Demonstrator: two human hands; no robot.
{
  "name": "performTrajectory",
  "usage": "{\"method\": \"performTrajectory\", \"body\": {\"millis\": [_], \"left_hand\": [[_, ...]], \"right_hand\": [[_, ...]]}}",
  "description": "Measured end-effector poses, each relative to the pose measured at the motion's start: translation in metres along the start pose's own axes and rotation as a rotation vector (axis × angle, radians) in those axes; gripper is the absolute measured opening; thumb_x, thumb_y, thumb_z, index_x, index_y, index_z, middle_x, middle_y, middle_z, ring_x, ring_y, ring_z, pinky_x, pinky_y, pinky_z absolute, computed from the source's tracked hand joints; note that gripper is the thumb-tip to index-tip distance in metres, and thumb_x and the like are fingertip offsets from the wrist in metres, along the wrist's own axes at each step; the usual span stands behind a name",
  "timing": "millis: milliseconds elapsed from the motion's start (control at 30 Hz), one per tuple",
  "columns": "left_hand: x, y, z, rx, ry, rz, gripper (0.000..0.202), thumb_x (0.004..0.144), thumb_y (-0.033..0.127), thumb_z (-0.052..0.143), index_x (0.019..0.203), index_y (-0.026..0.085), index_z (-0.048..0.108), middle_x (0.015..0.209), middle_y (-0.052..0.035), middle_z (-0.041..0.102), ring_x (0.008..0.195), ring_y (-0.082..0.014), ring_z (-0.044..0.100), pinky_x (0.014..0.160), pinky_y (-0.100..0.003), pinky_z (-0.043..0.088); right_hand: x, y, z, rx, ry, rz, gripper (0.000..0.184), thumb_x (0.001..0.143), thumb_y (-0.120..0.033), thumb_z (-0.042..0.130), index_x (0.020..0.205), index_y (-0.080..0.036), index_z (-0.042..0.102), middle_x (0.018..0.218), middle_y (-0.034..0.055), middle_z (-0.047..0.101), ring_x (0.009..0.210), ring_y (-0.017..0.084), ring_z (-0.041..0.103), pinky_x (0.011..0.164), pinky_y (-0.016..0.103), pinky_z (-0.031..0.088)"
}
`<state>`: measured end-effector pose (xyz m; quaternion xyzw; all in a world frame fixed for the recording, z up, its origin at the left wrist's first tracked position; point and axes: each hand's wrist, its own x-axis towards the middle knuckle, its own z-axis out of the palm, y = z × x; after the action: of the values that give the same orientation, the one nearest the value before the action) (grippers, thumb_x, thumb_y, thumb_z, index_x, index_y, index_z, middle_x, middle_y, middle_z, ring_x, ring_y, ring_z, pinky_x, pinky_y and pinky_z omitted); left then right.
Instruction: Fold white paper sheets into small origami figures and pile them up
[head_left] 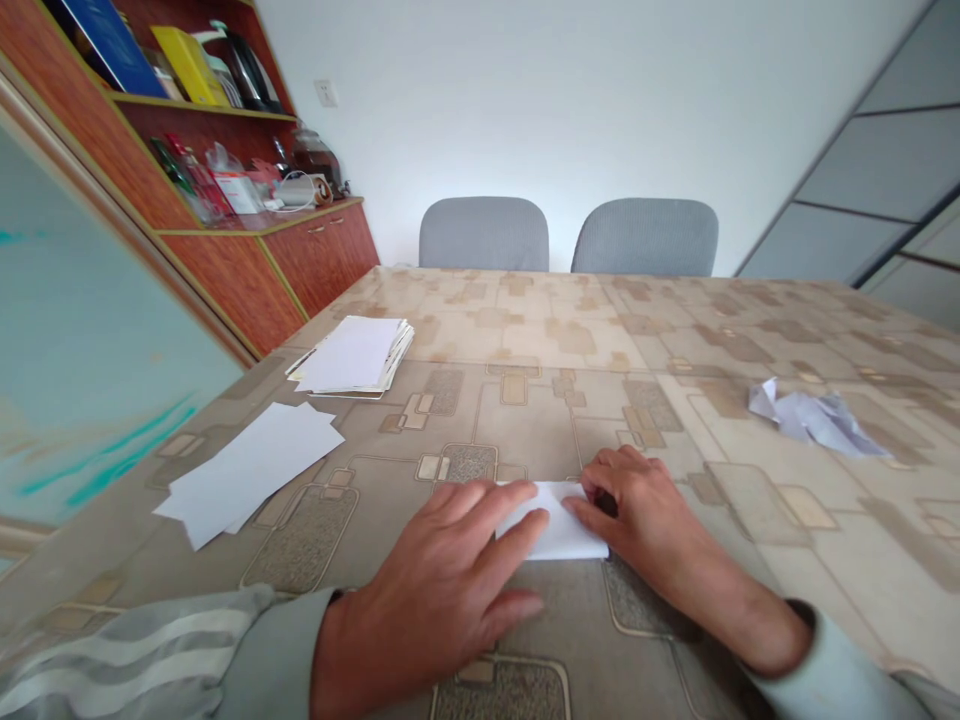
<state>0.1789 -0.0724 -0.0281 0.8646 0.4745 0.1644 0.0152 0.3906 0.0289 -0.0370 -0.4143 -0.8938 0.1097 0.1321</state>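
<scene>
A small folded sheet of white paper (564, 540) lies on the table in front of me, with a thick creased edge along its near side. Across its left part rest the outstretched fingers of my left hand (442, 570); the thumb is held apart, off the paper. My right hand (637, 510) is at the paper's right end, fingers curled and thumb pressed on top, pinching that edge. The fingertips of my right hand are partly hidden behind the hand itself.
Loose white sheets (259, 465) lie to the left, with a stack of paper (352, 355) behind them. Crumpled paper (814, 415) sits on the right. Beyond the patterned table (525, 320) stand two grey chairs (484, 233), and a wooden cabinet (322, 255) is at the back left.
</scene>
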Motion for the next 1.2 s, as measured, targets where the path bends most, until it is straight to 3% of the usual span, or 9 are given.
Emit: {"method": "performTrajectory", "body": {"millis": [100,200,300,567,700,800,900,1067,1200], "left_hand": [[-0.005,0.005,0.002,-0.019,-0.101,0.153,0.074,0.092,0.064,0.041,0.143,0.01,0.039,0.152,-0.0155,0.037,0.138,-0.0327,0.035,0.114,-0.051,0.029],[-0.01,0.007,0.005,-0.045,-0.195,0.167,0.086,0.09,0.069,0.035,0.149,0.008,0.025,0.158,-0.0151,0.021,0.146,-0.0291,0.018,0.12,-0.047,0.014],[-0.012,0.006,0.006,-0.074,-0.242,0.15,0.089,0.09,0.069,0.034,0.152,0.008,0.017,0.159,-0.0138,0.014,0.147,-0.0273,0.012,0.122,-0.043,0.009],[-0.012,0.005,0.008,-0.105,-0.297,0.139,0.088,0.09,0.068,0.035,0.151,0.007,0.019,0.158,-0.0182,0.012,0.147,-0.0314,0.011,0.12,-0.049,0.013],[-0.013,0.006,0.008,-0.111,-0.272,0.136,0.085,0.09,0.067,0.039,0.151,0.01,0.023,0.158,-0.0195,0.015,0.146,-0.0338,0.013,0.119,-0.052,0.017],[-0.013,0.007,0.005,-0.105,-0.277,0.134,0.084,0.09,0.067,0.038,0.151,0.01,0.022,0.157,-0.0196,0.016,0.146,-0.0338,0.012,0.119,-0.052,0.018],[-0.011,0.009,0.002,-0.093,-0.291,0.135,0.083,0.091,0.065,0.038,0.15,0.009,0.024,0.157,-0.0199,0.017,0.146,-0.0336,0.012,0.119,-0.051,0.019],[-0.007,0.01,-0.001,-0.049,-0.338,0.114,0.082,0.093,0.062,0.039,0.152,0.009,0.017,0.158,-0.019,0.015,0.147,-0.0314,0.012,0.119,-0.048,0.02],[-0.014,0.005,-0.008,-0.029,-0.384,0.116,0.084,0.09,0.065,0.043,0.153,0.014,0.019,0.159,-0.0153,0.016,0.147,-0.031,0.014,0.119,-0.048,0.019]], "right_hand": [[0.0,0.0,0.0,-0.003,0.005,-0.014,0.023,0.085,-0.021,0.066,0.063,-0.019,0.058,0.07,0.0022,0.06,0.075,0.02,0.052,0.07,0.033,0.035],[0.001,0.0,0.002,-0.013,0.008,-0.031,0.023,0.086,-0.02,0.063,0.064,-0.019,0.058,0.071,0.0029,0.06,0.075,0.021,0.052,0.072,0.033,0.036],[0.001,0.0,0.002,-0.039,0.001,-0.031,0.022,0.087,-0.02,0.062,0.066,-0.018,0.059,0.073,0.0037,0.061,0.077,0.021,0.053,0.074,0.033,0.037],[0.001,0.0,0.006,-0.082,0.007,-0.041,0.02,0.087,-0.02,0.062,0.068,-0.018,0.06,0.074,0.0041,0.062,0.077,0.022,0.054,0.075,0.035,0.039],[-0.001,-0.001,-0.004,-0.065,0.044,-0.046,0.011,0.087,-0.02,0.062,0.076,-0.018,0.063,0.078,0.0052,0.065,0.079,0.023,0.056,0.074,0.035,0.042],[-0.009,-0.01,-0.021,-0.008,0.056,-0.173,0.012,0.088,-0.016,0.057,0.096,-0.019,0.065,0.093,0.0073,0.069,0.091,0.024,0.059,0.08,0.037,0.044],[-0.025,-0.024,-0.03,0.018,-0.011,-0.389,0.019,0.087,-0.014,0.053,0.093,-0.025,0.067,0.09,0.0029,0.073,0.085,0.022,0.063,0.081,0.037,0.046],[-0.053,-0.034,-0.015,-0.277,0.136,-0.439,0.036,0.078,-0.015,0.052,0.111,-0.021,0.066,0.107,0.009,0.073,0.097,0.029,0.064,0.093,0.047,0.044],[-0.063,-0.03,-0.007,-0.406,0.173,-0.415,0.031,0.077,-0.014,0.053,0.102,-0.021,0.07,0.106,0.0112,0.073,0.1,0.031,0.064,0.098,0.053,0.041]]}}
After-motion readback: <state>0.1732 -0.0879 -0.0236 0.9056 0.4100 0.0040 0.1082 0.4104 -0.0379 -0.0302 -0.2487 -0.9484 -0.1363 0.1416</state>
